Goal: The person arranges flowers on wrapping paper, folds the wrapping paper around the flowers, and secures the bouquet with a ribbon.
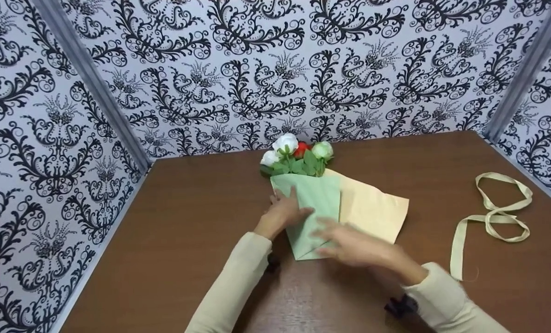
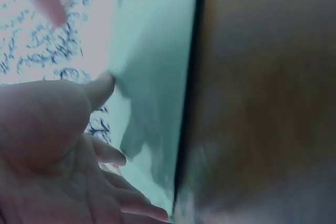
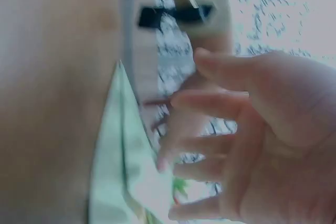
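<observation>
A bouquet of artificial roses lies on the table: white roses (image 1: pixel 286 143), a red rose (image 1: pixel 301 149) and a pale green rose (image 1: pixel 323 150) above green leaves (image 1: pixel 298 166). Green wrapping paper (image 1: pixel 321 194) is folded over the stems, which are hidden. Cream wrapping paper (image 1: pixel 377 212) spreads out on its right. My left hand (image 1: pixel 284 210) touches the green paper's left side with fingers extended, its thumb on the sheet in the left wrist view. Over the lower right of the green paper is my right hand (image 1: pixel 356 245), blurred, with spread fingers and nothing held.
A loosely looped cream ribbon (image 1: pixel 497 212) lies at the right of the brown table (image 1: pixel 187 222). Patterned black-and-white walls (image 1: pixel 266 69) stand behind and at both sides. Dark straps (image 1: pixel 401 305) hang at the wrists.
</observation>
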`<action>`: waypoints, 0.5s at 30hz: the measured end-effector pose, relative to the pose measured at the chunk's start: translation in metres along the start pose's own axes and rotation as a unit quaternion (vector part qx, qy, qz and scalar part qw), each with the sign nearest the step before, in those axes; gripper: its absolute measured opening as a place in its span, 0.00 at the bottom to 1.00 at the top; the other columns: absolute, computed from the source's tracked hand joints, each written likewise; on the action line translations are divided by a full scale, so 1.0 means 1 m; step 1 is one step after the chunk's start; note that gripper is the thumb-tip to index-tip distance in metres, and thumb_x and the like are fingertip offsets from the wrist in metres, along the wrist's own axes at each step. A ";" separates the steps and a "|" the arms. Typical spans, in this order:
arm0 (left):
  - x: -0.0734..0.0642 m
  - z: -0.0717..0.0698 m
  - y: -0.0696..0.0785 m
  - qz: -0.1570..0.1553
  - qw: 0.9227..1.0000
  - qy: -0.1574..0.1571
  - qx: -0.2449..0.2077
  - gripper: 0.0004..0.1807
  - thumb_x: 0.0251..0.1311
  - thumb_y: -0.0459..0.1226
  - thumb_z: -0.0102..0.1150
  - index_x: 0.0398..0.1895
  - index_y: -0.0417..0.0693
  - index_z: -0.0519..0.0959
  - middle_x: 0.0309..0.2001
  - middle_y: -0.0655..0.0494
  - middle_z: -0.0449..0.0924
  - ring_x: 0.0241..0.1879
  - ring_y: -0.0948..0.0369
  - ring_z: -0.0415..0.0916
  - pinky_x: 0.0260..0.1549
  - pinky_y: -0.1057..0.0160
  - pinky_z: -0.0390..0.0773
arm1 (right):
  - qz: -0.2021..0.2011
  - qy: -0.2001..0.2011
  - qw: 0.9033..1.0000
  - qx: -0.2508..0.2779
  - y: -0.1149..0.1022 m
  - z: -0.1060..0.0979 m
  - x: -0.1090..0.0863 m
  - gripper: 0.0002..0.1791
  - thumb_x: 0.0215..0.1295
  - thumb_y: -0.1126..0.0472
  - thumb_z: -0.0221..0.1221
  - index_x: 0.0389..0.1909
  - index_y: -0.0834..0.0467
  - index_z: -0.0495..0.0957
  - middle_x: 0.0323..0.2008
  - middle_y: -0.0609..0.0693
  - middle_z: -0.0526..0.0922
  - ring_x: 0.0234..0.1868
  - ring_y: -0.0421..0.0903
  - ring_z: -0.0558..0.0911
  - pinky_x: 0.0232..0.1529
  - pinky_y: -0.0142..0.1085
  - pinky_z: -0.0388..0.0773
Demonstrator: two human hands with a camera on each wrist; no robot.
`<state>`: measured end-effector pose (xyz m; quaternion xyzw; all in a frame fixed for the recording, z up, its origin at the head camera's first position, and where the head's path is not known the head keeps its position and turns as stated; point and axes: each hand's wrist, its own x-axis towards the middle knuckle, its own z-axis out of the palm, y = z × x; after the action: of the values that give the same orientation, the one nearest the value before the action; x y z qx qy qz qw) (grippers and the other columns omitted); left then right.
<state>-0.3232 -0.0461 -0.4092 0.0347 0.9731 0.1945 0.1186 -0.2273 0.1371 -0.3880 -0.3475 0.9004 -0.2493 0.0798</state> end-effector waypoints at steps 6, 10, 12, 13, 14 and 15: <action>-0.011 0.003 0.005 0.036 0.997 -0.051 0.043 0.60 0.57 0.63 0.64 0.82 0.56 0.38 0.81 0.35 0.32 0.79 0.35 0.38 0.66 0.26 0.58 | 0.115 0.143 0.983 -0.001 0.036 -0.027 -0.008 0.26 0.70 0.59 0.58 0.63 0.72 0.72 0.67 0.75 0.67 0.68 0.72 0.68 0.67 0.62 0.66; -0.014 0.003 0.003 0.061 0.993 -0.066 0.076 0.60 0.57 0.62 0.64 0.82 0.58 0.38 0.81 0.36 0.31 0.79 0.35 0.38 0.66 0.27 0.58 | 0.206 0.158 0.965 0.017 0.059 -0.041 -0.014 0.31 0.71 0.58 0.57 0.66 0.76 0.66 0.66 0.80 0.64 0.69 0.76 0.63 0.69 0.65 0.61; -0.014 0.003 0.001 0.069 0.992 -0.073 0.078 0.60 0.57 0.62 0.65 0.82 0.59 0.38 0.81 0.35 0.30 0.79 0.35 0.37 0.68 0.27 0.56 | 0.239 0.154 0.958 0.022 0.071 -0.047 -0.019 0.34 0.71 0.56 0.56 0.67 0.77 0.63 0.66 0.81 0.63 0.69 0.76 0.61 0.69 0.65 0.60; -0.014 0.003 0.001 0.072 0.991 -0.077 0.078 0.60 0.57 0.62 0.65 0.82 0.59 0.38 0.81 0.36 0.29 0.79 0.35 0.36 0.68 0.27 0.54 | 0.256 0.148 0.955 0.023 0.077 -0.049 -0.022 0.36 0.72 0.55 0.56 0.69 0.77 0.61 0.67 0.81 0.61 0.70 0.77 0.60 0.69 0.66 0.59; -0.014 0.002 0.000 0.075 0.991 -0.081 0.078 0.60 0.57 0.61 0.65 0.82 0.60 0.38 0.81 0.36 0.28 0.79 0.35 0.35 0.69 0.27 0.53 | 0.274 0.140 0.951 0.020 0.083 -0.052 -0.024 0.38 0.72 0.53 0.55 0.70 0.77 0.59 0.68 0.82 0.60 0.70 0.77 0.59 0.69 0.66 0.58; -0.014 0.002 0.000 0.078 0.990 -0.085 0.076 0.59 0.57 0.61 0.66 0.82 0.60 0.38 0.81 0.36 0.28 0.79 0.35 0.34 0.69 0.27 0.51 | 0.288 0.133 0.948 0.016 0.088 -0.054 -0.027 0.39 0.72 0.52 0.54 0.71 0.77 0.58 0.68 0.82 0.58 0.70 0.78 0.58 0.69 0.67 0.58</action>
<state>-0.3089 -0.0474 -0.4079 0.1353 0.9659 0.1247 0.1820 -0.2760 0.2316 -0.3866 -0.0353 0.9605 -0.2741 0.0334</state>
